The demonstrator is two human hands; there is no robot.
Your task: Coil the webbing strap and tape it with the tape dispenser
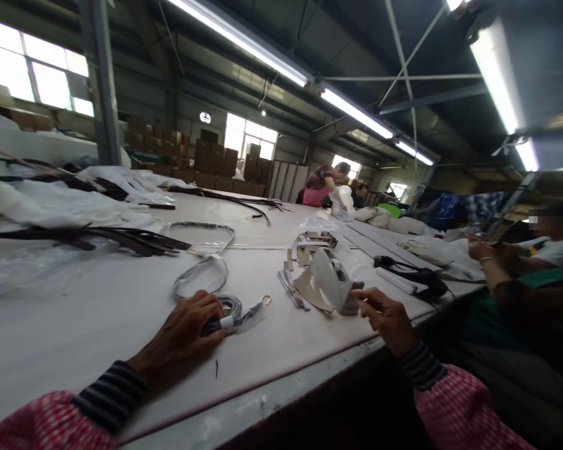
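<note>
My left hand (187, 331) rests on the white table (75, 325), its fingers curled over a coiled grey strap bundle (232, 310) that ends in a small gold ring (266, 299). My right hand (387, 315) reaches to a white tape dispenser (333, 278) and pinches at its near end, where the tape comes off. Flat cardboard pieces (304, 287) lie around the dispenser. Both wrists show striped cuffs and pink checked sleeves.
A grey strap loop (201, 275) and dark brown straps (122, 237) lie beyond my left hand, with white cloth (51, 206) at far left. A black strap item (413, 275) lies right of the dispenser. A co-worker's arm (502, 275) works at right; another person (323, 184) bends far back.
</note>
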